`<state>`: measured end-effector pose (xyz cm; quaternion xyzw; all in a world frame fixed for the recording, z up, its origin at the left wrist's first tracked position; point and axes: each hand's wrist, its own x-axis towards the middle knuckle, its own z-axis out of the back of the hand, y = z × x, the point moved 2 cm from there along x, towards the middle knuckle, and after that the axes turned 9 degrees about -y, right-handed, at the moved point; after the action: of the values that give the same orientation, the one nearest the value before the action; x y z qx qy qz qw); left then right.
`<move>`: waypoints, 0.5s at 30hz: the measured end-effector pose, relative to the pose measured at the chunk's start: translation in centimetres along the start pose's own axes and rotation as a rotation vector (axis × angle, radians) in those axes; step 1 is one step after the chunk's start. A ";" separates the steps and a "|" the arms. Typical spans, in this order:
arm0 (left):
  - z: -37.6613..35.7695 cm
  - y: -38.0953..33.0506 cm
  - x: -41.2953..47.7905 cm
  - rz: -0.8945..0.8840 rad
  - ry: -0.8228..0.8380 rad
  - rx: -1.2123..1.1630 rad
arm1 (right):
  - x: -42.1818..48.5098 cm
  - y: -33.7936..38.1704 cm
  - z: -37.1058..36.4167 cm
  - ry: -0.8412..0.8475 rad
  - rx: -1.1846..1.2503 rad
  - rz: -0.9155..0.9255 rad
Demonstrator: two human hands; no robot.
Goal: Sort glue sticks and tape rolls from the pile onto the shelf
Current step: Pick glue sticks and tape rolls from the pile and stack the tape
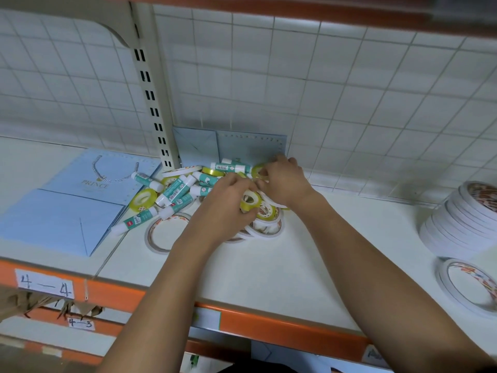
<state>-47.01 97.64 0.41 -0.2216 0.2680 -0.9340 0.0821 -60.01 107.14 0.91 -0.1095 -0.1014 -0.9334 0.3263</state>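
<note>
A mixed pile lies on the white shelf (309,254) near the back wall: several teal-and-white glue sticks (174,191) and yellow tape rolls (142,199), plus thin white tape rings (161,235). My left hand (226,208) reaches into the pile with curled fingers that grip a yellow tape roll (248,201). My right hand (282,181) is just behind it, and its fingers pinch a thin white tape ring (271,201) at the pile's right side. The hands hide the middle of the pile.
Blue paper bags (67,211) lie flat at the left, and blue envelopes (231,146) lean on the tiled wall. At the far right stands a stack of white tape rings (462,219), with one loose ring (470,286) in front. The shelf has an orange front edge (269,327).
</note>
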 end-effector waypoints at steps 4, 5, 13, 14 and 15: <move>0.5 0.2 -0.4 -0.012 -0.022 -0.024 | -0.3 0.2 1.1 -0.067 0.151 0.011; 0.6 0.3 -0.5 -0.016 -0.027 -0.035 | -0.5 0.2 1.5 -0.084 0.176 0.016; 0.4 0.0 -2.0 -0.072 0.000 -0.100 | -6.9 0.3 4.3 -0.187 0.472 -0.162; 0.2 -0.2 -2.3 -0.090 0.008 -0.109 | -7.8 0.3 4.3 -0.191 0.507 -0.190; -0.1 -0.4 -2.5 -0.108 0.020 -0.117 | -8.7 0.4 4.2 -0.197 0.521 -0.206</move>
<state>-44.82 98.71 -0.38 -0.2311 0.3105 -0.9219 0.0157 -52.57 113.07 2.66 -0.1013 -0.3793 -0.8890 0.2356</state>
